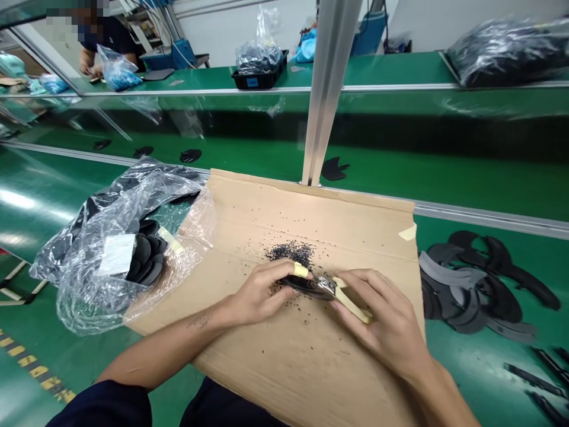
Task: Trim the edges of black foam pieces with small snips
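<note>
My left hand (262, 292) grips a flat, dark plastic part (304, 286) at its left end, with yellow tape round a fingertip. In my right hand (377, 311) is a pair of nippers (328, 286) with a metal head and yellow-wrapped handles. Their jaws meet the right end of the dark part; whether they are closed on it I cannot tell. Below and behind the part, small black scraps (291, 254) lie heaped and scattered on a cardboard sheet (249, 362).
A clear plastic bag (98, 302) with dark rounded parts (149, 255) lies left. Curved black and grey pieces (471, 284) are piled right. A metal post (326, 89) rises behind the cardboard. Across the conveyor (249, 142), a person (111, 35) works beside a black tray (258, 78).
</note>
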`<state>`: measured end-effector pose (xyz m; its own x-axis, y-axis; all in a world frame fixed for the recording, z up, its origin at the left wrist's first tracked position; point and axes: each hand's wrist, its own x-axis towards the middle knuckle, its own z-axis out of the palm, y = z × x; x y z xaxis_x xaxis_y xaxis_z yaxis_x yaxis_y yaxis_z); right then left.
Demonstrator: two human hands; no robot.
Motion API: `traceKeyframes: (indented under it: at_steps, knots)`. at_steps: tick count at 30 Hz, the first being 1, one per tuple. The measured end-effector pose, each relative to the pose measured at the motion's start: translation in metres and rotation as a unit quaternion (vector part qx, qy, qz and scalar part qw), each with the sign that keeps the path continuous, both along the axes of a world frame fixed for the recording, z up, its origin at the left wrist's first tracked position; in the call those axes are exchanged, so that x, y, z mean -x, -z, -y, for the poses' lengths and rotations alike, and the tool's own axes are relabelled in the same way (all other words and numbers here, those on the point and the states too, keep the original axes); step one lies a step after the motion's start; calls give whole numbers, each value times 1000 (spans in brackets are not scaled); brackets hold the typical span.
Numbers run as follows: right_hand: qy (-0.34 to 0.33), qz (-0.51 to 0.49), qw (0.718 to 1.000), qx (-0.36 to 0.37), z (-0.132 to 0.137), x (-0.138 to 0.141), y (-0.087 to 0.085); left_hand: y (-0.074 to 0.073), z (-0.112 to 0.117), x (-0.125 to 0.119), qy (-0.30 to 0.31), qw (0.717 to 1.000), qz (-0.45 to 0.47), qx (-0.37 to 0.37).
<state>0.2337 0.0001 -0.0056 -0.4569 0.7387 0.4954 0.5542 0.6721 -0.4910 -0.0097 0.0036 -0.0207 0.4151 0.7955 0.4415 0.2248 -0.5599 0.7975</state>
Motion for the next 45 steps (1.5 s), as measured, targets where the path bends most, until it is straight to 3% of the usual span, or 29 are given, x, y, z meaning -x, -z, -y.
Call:
traceKeyframes:
  at_steps: [12, 28, 33, 39, 41, 45]
  knots:
    - [-18, 39, 998, -45, 1, -3, -5, -5, 4, -1, 14, 999, 30, 20]
    - [11, 132, 985, -112, 4, -6, -6, -2, 5, -6, 10, 997, 65, 32]
    - [-19, 63, 997, -42, 5, -4, -4, 1, 5, -4, 19, 997, 62, 34]
    - [-76, -56, 989, 116, 3, -1, -4, -1, 5, -2, 29, 999, 37, 20]
    - [-67, -56, 988, 126, 2, -2, -3, -2, 5, -1, 15, 999, 33, 19]
    - [-25, -9, 998, 64, -1, -5, -1, -5, 1, 0, 15, 1000, 6, -1]
